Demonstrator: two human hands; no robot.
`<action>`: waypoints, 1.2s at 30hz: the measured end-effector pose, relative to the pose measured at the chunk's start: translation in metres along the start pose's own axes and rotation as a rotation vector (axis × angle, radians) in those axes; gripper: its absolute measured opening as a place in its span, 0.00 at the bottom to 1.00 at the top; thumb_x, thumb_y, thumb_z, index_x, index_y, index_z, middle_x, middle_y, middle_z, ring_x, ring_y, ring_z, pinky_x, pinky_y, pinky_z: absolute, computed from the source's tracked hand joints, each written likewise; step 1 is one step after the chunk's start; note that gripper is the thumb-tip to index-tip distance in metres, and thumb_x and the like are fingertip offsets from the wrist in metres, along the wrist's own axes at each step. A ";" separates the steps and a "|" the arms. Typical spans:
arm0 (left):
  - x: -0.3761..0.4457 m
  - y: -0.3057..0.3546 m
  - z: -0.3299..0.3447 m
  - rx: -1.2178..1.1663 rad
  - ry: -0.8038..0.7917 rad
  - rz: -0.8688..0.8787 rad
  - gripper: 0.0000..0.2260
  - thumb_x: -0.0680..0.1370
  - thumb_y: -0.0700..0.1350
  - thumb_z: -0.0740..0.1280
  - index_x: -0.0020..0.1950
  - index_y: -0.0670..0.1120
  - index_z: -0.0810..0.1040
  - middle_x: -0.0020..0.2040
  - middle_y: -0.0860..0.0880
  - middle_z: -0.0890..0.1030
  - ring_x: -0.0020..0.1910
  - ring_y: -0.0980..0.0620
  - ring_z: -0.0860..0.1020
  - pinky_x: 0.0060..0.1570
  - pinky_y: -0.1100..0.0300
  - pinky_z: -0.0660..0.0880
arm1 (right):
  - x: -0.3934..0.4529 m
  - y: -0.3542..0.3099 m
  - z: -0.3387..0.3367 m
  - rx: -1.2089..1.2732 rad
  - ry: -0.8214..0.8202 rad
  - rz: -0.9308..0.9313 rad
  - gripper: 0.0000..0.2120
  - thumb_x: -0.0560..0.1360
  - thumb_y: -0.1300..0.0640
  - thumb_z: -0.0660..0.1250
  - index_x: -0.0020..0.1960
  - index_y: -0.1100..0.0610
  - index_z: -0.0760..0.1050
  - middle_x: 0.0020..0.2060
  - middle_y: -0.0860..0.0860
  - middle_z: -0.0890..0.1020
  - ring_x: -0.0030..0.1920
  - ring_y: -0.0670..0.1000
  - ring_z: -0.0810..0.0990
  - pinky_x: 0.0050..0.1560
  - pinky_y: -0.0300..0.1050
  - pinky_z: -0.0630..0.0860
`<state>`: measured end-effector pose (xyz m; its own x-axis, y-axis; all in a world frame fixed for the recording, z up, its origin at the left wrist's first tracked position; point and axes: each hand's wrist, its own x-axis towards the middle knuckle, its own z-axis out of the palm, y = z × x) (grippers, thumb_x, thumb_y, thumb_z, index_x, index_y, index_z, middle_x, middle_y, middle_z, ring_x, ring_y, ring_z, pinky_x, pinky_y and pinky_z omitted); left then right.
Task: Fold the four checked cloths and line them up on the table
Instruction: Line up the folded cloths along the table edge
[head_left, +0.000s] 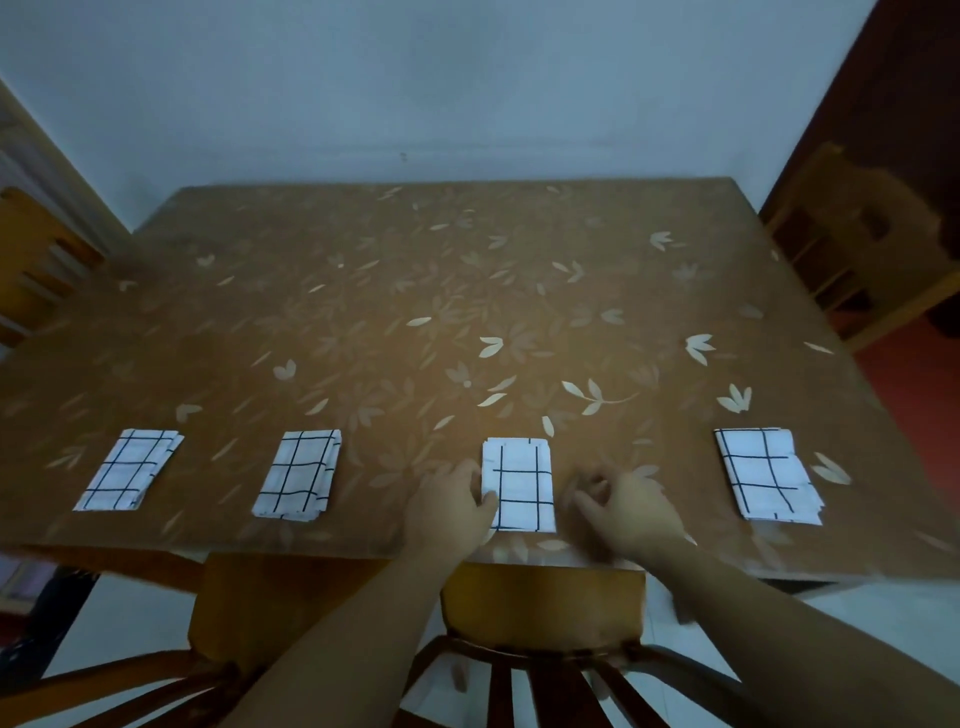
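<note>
Four folded checked cloths lay in a row along the near part of the table (467, 291), well apart from one another: the far-left cloth (128, 470), the second cloth (298, 474), the third cloth (517, 486) and the far-right cloth (763, 474). The table wore a brown cover printed with pale leaves. A wooden chair (540, 618) stood tucked against the near edge, below the third cloth, and more chairs showed dimly at both sides, cut off by the frame. The left hand (452, 506) touched the third cloth's left edge with loosely bent fingers. The right hand (621, 506) lay just beside its right edge, apart from it, blurred, fingers loosely curled and holding nothing.
</note>
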<state>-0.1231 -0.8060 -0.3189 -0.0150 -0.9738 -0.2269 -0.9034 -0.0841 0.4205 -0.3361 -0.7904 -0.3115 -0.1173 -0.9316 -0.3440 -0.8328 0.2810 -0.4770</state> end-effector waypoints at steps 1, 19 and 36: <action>0.002 0.006 -0.003 0.051 0.020 0.063 0.13 0.77 0.55 0.64 0.60 0.53 0.75 0.56 0.53 0.77 0.55 0.51 0.75 0.53 0.54 0.75 | -0.003 0.006 -0.012 -0.065 0.041 -0.036 0.14 0.76 0.44 0.61 0.58 0.50 0.72 0.47 0.49 0.82 0.46 0.50 0.80 0.44 0.46 0.77; -0.065 0.225 0.011 0.126 0.091 0.240 0.22 0.74 0.59 0.64 0.67 0.56 0.72 0.66 0.53 0.73 0.67 0.49 0.68 0.67 0.49 0.65 | -0.070 0.164 -0.186 -0.351 0.295 -0.067 0.20 0.77 0.42 0.57 0.65 0.49 0.67 0.61 0.49 0.74 0.61 0.53 0.72 0.57 0.50 0.68; -0.042 0.289 0.075 0.048 -0.041 0.132 0.14 0.76 0.53 0.62 0.60 0.53 0.77 0.58 0.51 0.78 0.65 0.50 0.72 0.56 0.53 0.75 | -0.033 0.247 -0.212 -0.297 0.196 0.042 0.25 0.76 0.38 0.56 0.67 0.51 0.67 0.61 0.51 0.75 0.62 0.55 0.73 0.59 0.52 0.68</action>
<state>-0.4160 -0.7737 -0.2538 -0.1522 -0.9661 -0.2086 -0.9119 0.0559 0.4066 -0.6531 -0.7392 -0.2465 -0.2319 -0.9554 -0.1828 -0.9426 0.2671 -0.2003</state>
